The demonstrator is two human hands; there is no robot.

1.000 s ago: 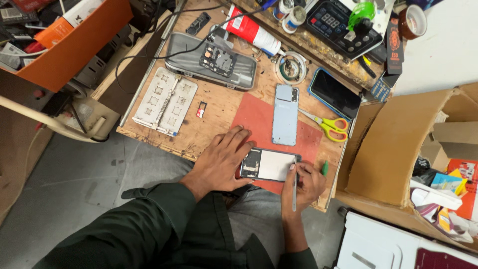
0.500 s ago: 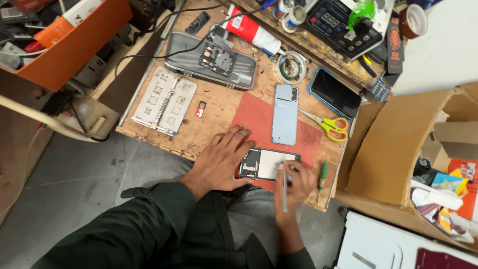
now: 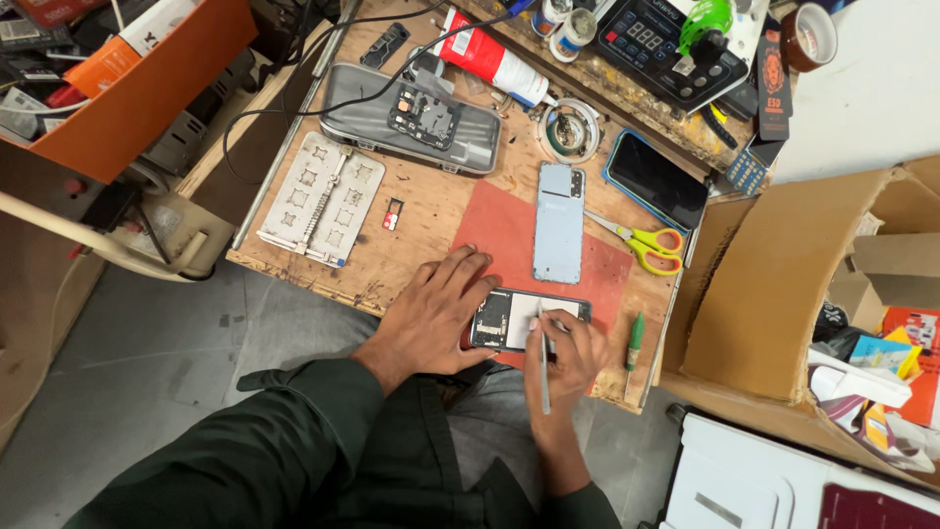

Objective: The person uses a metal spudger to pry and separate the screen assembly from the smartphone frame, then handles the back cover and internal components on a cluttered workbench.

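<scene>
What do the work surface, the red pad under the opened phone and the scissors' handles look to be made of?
Work surface: bare wood, matte, with grain and stains. Red pad: likely rubber or silicone, a flat dull sheet. Scissors: yellow and orange handles look like smooth plastic, blades like shiny metal.

opened phone (image 3: 529, 319) | flat on red mat (innards up) | tweezers (image 3: 542, 364) upright

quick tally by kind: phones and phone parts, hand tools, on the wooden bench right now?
Opened phones: 1 — opened phone, steadied by the left hand, right hand working on it with a thin tool
Intact phones: 1 — dark phone
Loose back covers: 1 — blue back cover
Scissors: 1 — yellow scissors
Green-handled tools: 1 — green tool
Total: 5
</scene>
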